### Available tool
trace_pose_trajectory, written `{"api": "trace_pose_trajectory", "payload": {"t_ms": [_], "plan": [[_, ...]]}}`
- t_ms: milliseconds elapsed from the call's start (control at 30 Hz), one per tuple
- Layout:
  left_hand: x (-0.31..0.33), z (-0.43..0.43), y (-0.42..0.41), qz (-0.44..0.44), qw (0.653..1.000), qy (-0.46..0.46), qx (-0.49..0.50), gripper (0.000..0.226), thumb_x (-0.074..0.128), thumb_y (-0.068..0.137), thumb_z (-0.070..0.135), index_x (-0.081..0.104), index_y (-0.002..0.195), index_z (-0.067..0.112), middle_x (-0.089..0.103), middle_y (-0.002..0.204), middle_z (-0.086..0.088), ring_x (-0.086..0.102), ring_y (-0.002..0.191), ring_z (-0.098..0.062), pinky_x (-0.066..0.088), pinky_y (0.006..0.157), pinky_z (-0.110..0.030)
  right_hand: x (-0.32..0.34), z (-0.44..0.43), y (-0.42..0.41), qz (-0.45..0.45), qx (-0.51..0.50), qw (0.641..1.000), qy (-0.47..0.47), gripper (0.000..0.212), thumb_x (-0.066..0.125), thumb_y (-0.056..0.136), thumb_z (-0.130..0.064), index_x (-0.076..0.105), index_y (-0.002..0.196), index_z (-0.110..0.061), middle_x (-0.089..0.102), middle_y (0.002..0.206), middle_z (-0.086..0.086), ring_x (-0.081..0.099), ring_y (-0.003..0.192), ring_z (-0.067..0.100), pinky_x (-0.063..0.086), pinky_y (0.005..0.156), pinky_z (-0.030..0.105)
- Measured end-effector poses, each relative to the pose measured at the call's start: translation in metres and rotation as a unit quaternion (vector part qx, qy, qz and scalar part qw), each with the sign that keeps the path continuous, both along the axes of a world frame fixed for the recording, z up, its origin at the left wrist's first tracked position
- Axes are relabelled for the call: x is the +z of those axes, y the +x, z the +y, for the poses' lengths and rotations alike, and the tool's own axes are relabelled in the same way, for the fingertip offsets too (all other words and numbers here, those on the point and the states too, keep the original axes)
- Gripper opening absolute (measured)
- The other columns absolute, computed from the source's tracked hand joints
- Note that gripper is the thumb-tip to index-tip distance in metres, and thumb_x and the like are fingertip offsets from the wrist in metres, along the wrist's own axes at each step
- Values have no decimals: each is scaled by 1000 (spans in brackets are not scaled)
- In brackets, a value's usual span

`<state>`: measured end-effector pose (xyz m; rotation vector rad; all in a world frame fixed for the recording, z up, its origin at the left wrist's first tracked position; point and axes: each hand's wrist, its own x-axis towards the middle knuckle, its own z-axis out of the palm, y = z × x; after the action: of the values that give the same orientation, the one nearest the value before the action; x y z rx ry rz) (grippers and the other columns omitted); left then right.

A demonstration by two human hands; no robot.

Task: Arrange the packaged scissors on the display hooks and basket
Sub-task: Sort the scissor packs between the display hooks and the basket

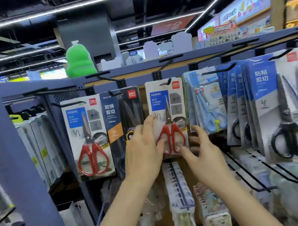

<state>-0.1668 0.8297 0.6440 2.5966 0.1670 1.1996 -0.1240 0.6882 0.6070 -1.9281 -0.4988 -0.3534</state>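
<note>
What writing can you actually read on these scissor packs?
"HOME": red-handled scissors pack in the middle, and its twin at left.
"deli": red badge on the middle pack.
"防锈剪切", "220mm": dark pack.
"防粘剪切": black-handled scissors pack.
Smaller print and far shop signs: too blurred.

Frontal access only to the centre pack (167, 114): dark pack (124, 115) just beside its left edge, blue-scissors pack (208, 106) just beside its right, black hook arms (219, 70) projecting forward above, lower hook rails (264, 189) jutting out at lower right.
</note>
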Motion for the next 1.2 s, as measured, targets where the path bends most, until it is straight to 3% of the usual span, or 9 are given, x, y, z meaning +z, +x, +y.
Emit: {"api": "trace_pose_trajectory", "payload": {"t_ms": [133,300,467,600,700,833,967,1100,1200], "plan": [[-11,2,-8,-66,997,-9,-33,46,66,91,23,50,134,21,56,121,-2,59,101,-20,46,79,-29,-13,-31,-14,6,1,1000,-28,51,59,96,-29,38,142,-38,59,108,-22,59,87,-4,52,78,25],[-45,-18,-17,-118,984,-7,-136,20,59,91,11,70,107,9,69,98,-1,58,88,-8,43,76,-17,-36,-92,-41,18,57,989,-134,26,61,95,-26,56,97,-51,68,83,-17,64,78,-1,46,64,14],[-96,-74,-27,-23,968,-20,-251,26,51,92,25,73,104,14,69,87,11,60,80,-7,42,68,-7,-70,-174,-65,110,69,957,-261,11,57,97,-34,67,98,-39,70,83,-15,64,73,4,49,64,21],[-145,-137,-37,85,937,-3,-338,23,56,88,25,73,103,20,70,90,14,59,82,3,41,74,-2,-120,-256,-78,147,25,915,-376,16,52,99,-39,65,107,-33,67,85,-15,57,73,2,45,64,18],[-191,-194,-42,163,910,22,-382,22,60,83,23,75,100,23,72,93,15,62,86,0,45,74,-10,-171,-331,-96,194,-12,889,-415,14,50,97,-40,60,100,-31,66,88,-9,59,80,11,41,65,24],[-264,-280,-47,271,870,47,-409,23,70,72,12,75,90,25,71,85,14,59,78,0,46,62,-15,-234,-438,-141,273,-82,867,-408,17,49,93,-35,62,96,-25,69,92,-6,63,87,18,44,70,31],[-340,-365,-59,352,832,47,-425,17,65,78,11,71,83,26,71,85,5,69,92,-19,51,72,-22,-280,-532,-196,374,-156,836,-369,19,48,96,-29,65,104,-23,69,97,-3,63,93,19,36,66,27],[-395,-447,-59,429,795,46,-427,26,60,69,9,72,80,30,64,72,8,62,70,-10,43,63,-20,-319,-606,-239,472,-247,801,-273,29,51,96,-22,64,120,-32,69,105,-10,64,100,14,41,73,22],[-416,-504,-47,506,745,38,-433,29,55,87,3,73,98,24,65,91,8,62,86,-12,44,73,-22,-346,-647,-251,530,-292,762,-232,32,52,96,-20,62,124,-32,70,110,-5,65,101,16,45,82,24]]}}
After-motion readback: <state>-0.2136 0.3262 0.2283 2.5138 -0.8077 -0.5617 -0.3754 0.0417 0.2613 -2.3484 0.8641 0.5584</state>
